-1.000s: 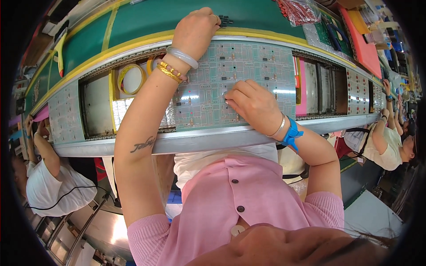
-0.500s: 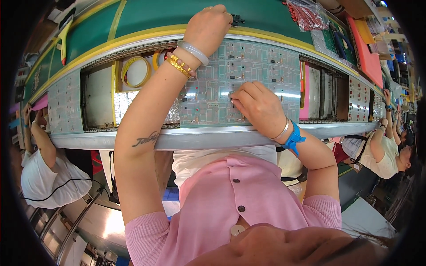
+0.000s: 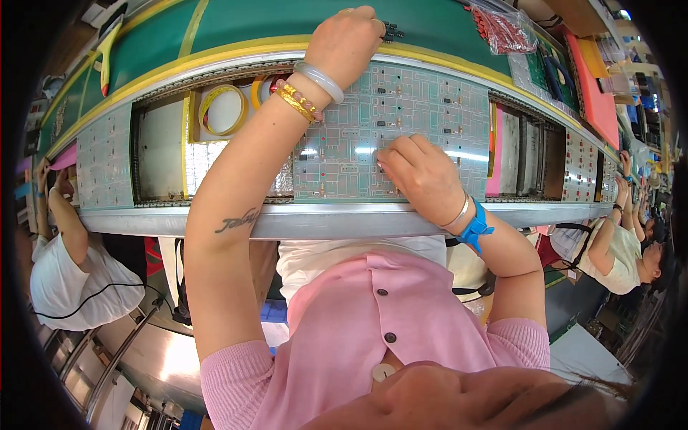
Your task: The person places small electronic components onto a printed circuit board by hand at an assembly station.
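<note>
My left hand (image 3: pixel 345 44) reaches over the conveyor to the green mat (image 3: pixel 251 25). Its fingers are curled and partly hidden, right beside a small cluster of black components (image 3: pixel 392 32). Whether it grips one of them, I cannot see. A large printed circuit board (image 3: pixel 344 154) lies under my forearm and hands, carrying several small black, red and green parts. Low over its middle, my right hand (image 3: pixel 424 175) has thumb and fingertips pinched together at the board's surface. What the pinch holds, if anything, is too small to make out.
Metal rails (image 3: pixel 344 221) edge the conveyor. Tape rolls (image 3: pixel 223 111) sit in a box left of the board. A bag of red parts (image 3: pixel 505 30) and a pair of pliers (image 3: pixel 552 68) lie at the back right. Co-workers sit at the left (image 3: pixel 86 287) and right (image 3: pixel 613 254).
The board and the mat's contents appear slightly farther right in the picture, and both hands shift right with them. The right hand's fingertips stay pinched at the board; the left stays beside the black components.
</note>
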Demonstrator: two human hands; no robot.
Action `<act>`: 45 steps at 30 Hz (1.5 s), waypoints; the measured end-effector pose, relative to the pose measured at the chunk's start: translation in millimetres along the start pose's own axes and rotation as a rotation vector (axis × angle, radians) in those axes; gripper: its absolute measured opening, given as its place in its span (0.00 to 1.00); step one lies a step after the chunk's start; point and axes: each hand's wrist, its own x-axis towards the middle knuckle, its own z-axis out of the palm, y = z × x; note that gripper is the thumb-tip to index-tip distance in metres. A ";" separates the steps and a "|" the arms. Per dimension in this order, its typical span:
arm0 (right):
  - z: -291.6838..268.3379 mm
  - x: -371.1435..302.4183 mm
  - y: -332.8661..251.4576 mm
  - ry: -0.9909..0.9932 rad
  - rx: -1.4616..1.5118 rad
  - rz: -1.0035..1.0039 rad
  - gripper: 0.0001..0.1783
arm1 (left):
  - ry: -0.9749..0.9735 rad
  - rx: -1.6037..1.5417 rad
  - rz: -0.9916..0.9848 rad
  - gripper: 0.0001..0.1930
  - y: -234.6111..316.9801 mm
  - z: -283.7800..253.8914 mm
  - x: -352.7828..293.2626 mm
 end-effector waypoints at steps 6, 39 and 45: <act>-9.1 4.5 13.3 -0.040 0.055 -0.055 0.08 | 0.006 -0.059 0.005 0.04 0.9 -14.1 -1.0; -31.7 33.0 71.9 0.303 0.073 0.118 0.06 | -0.340 -0.141 -0.103 0.08 52.2 -134.9 -161.3; -36.6 30.3 69.5 0.303 0.068 0.124 0.06 | -0.370 -0.098 -0.087 0.10 53.1 -134.9 -162.1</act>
